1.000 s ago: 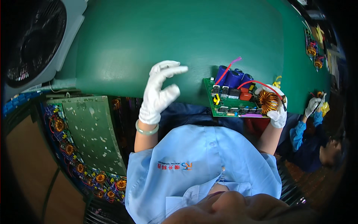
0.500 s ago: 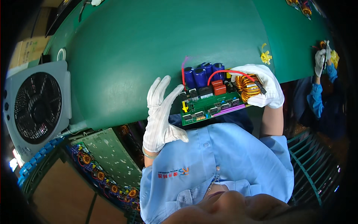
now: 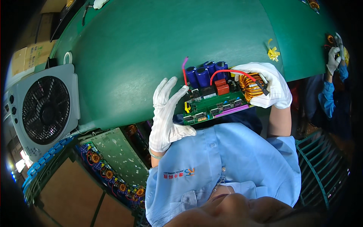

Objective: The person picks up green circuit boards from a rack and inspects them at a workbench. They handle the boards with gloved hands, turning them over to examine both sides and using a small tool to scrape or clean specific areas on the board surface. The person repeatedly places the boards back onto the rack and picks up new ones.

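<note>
A green circuit board [image 3: 209, 104] is held up at the near edge of the green table, in front of my chest. Blue cylindrical capacitors [image 3: 203, 77] line its far side, with red block parts [image 3: 222, 87] and a copper-wound coil [image 3: 249, 90] farther right. One red wire [image 3: 239, 71] arches toward the coil; another red wire [image 3: 185, 72] with a purple tip sticks up at the left. My white-gloved right hand [image 3: 278, 85] is closed round the board's coil end. My left hand [image 3: 163, 117], also gloved, is open beside the left end, its index fingertip close to the board; contact is unclear.
A grey box fan [image 3: 47, 109] stands at the left. Below it, a row of boards with coils [image 3: 109, 174] sits beside a green panel [image 3: 113, 149]. Yellow tape scraps [image 3: 273, 54] lie on the table [image 3: 170, 34]. A co-worker's gloved hand [image 3: 333, 60] works at far right.
The whole view has shifted slightly, moving the fan and table items rightward. My hands keep nearly the same pose around the board. The co-worker's hands have moved a little.
</note>
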Motion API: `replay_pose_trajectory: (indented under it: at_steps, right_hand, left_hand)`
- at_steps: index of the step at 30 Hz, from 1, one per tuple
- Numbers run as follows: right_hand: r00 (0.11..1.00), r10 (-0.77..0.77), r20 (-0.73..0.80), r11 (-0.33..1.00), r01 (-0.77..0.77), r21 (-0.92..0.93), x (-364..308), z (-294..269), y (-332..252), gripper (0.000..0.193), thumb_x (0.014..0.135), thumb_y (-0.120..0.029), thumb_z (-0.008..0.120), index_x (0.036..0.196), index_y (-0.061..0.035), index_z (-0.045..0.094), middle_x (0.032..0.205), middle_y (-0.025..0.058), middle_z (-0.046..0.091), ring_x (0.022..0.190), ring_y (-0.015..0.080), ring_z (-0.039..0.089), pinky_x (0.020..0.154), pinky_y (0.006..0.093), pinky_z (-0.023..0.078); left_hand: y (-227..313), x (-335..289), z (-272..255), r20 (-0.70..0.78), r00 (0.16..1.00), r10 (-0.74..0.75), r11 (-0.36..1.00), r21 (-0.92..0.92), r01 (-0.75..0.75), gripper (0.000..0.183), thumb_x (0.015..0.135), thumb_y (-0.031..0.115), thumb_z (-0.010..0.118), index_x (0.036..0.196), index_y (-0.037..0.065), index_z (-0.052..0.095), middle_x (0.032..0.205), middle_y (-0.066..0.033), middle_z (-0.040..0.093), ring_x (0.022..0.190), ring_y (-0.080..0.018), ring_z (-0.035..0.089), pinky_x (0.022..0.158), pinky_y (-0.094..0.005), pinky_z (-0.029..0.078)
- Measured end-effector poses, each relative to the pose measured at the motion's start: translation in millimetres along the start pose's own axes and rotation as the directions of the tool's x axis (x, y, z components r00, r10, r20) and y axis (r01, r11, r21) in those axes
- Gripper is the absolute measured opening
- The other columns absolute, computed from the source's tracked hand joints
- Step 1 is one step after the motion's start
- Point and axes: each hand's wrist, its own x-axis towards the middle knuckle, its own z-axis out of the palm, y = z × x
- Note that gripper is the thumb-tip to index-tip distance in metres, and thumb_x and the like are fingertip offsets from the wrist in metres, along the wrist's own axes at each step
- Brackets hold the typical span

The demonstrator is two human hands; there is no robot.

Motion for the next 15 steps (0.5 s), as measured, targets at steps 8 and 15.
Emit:
replay_pose_trajectory:
  at_steps: [8, 15]
  right_hand:
    - [1.000, 0.002, -0.008, 1.000, -0.001, 0.023, 0.2, 2.1, -0.3, 0.066, 0.070, -0.033, 0.082, 0.123, 0.0002, 0.063, 0.112, 0.0154, 0.070, 0.100, 0.0273, 0.070, 0.091, 0.0349, 0.052]
    - [0.999, 0.015, -0.028, 0.999, -0.014, 0.028, 0.4, 4.8, -1.5, 0.064, 0.070, -0.032, 0.082, 0.121, 0.0001, 0.063, 0.113, 0.0148, 0.070, 0.102, 0.0277, 0.070, 0.091, 0.0353, 0.052]
  left_hand:
    - [-6.3, -3.5, 2.6, 0.013, 1.000, -0.006, 0.999, -0.050, 0.007, 0.106, 0.064, 0.084, 0.061, 0.133, 0.004, 0.057, 0.143, -0.0242, 0.044, 0.139, -0.0454, 0.032, 0.113, -0.0541, 0.024]
    - [-2.6, -2.3, 1.7, 0.023, 0.999, -0.040, 0.997, -0.065, 0.041, 0.105, 0.066, 0.085, 0.059, 0.131, 0.003, 0.058, 0.143, -0.0238, 0.044, 0.140, -0.0439, 0.032, 0.113, -0.0542, 0.025]
